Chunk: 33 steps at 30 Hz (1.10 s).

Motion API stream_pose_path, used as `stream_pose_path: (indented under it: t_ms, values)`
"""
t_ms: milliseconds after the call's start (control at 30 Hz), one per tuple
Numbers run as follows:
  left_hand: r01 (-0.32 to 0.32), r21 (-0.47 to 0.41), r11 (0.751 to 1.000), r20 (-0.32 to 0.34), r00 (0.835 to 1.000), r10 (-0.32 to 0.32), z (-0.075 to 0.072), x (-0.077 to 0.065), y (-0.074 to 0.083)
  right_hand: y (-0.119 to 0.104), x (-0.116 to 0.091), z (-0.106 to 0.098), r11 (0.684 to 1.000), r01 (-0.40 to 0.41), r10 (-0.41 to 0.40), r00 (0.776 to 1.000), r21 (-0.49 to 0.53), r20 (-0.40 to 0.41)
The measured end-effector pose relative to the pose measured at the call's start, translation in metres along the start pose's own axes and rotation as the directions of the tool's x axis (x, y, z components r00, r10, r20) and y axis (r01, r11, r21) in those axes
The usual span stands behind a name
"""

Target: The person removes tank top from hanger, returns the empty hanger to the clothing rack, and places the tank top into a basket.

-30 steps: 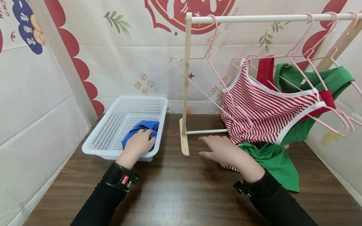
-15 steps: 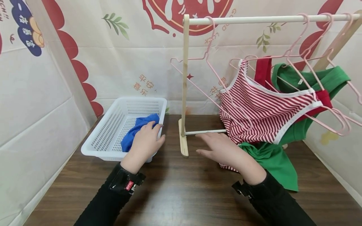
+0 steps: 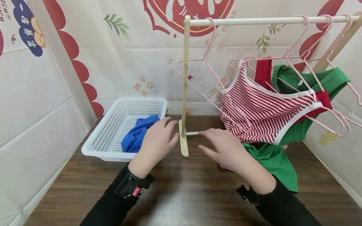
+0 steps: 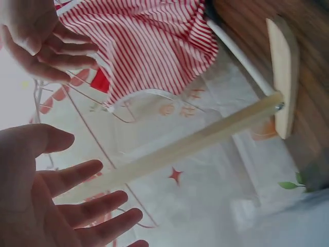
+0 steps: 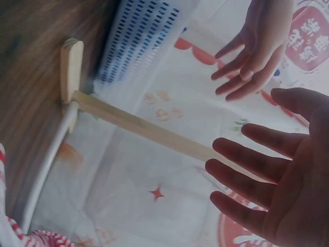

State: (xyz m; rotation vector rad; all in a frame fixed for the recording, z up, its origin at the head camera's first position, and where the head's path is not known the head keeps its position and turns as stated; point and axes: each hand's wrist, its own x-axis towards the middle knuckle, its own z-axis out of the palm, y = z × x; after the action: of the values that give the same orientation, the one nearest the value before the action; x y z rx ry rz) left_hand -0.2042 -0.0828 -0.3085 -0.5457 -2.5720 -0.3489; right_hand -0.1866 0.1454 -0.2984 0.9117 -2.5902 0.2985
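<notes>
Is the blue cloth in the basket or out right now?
In. The head view shows the blue cloth lying crumpled inside the basket, and the left wrist view shows the left hand holding nothing.

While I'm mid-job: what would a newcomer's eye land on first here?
Probably the striped top, bold red and white, hanging from the rack on the right of the head view. Next, the blue cloth, vivid inside the white basket at left. Between them, the left hand and right hand stand out, both holding nothing.
</notes>
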Motion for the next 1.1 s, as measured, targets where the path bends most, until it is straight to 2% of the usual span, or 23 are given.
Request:
stream_pose_path:
  t_ms: [100, 200, 333, 433, 567, 700, 767, 833, 1000, 1100]
  values:
    - [-0.062, -0.025, 0.998, -0.091, 0.994, 0.060, -0.003, 0.003, 0.004, -0.003, -0.002, -0.007, 0.997, 0.059, -0.062, 0.994, -0.042, -0.088]
    - [-0.114, -0.045, 0.992, -0.187, 0.977, 0.104, -0.006, 0.007, 0.007, -0.006, -0.004, -0.014, 0.989, 0.096, -0.115, 0.977, -0.113, -0.179]
    - [-0.146, -0.080, 0.986, -0.294, 0.949, 0.117, -0.009, 0.012, 0.009, -0.010, -0.007, -0.025, 0.980, 0.108, -0.149, 0.955, -0.169, -0.257]
    - [-0.160, -0.099, 0.982, -0.344, 0.932, 0.117, -0.013, 0.015, 0.011, -0.013, -0.009, -0.033, 0.978, 0.111, -0.160, 0.941, -0.174, -0.298]
    - [-0.172, -0.100, 0.980, -0.375, 0.919, 0.123, -0.016, 0.018, 0.009, -0.013, -0.011, -0.044, 0.977, 0.116, -0.177, 0.909, -0.177, -0.378]
    - [-0.163, -0.095, 0.982, -0.387, 0.915, 0.114, -0.021, 0.020, 0.004, -0.009, -0.013, -0.052, 0.977, 0.124, -0.194, 0.855, -0.174, -0.481]
    - [-0.155, -0.093, 0.984, -0.387, 0.916, 0.107, -0.023, 0.020, 0.001, -0.006, -0.015, -0.055, 0.981, 0.118, -0.183, 0.835, -0.155, -0.519]
    - [-0.153, -0.086, 0.984, -0.385, 0.916, 0.109, -0.025, 0.021, 0.000, -0.002, -0.018, -0.058, 0.987, 0.102, -0.155, 0.829, -0.126, -0.537]
    - [-0.192, -0.069, 0.979, -0.378, 0.913, 0.152, -0.025, 0.023, -0.001, 0.012, -0.025, -0.064, 0.997, 0.005, -0.046, 0.837, -0.076, -0.546]
    - [-0.220, -0.059, 0.974, -0.373, 0.910, 0.183, -0.023, 0.023, 0.000, 0.022, -0.029, -0.068, 0.996, -0.064, 0.020, 0.825, -0.058, -0.564]
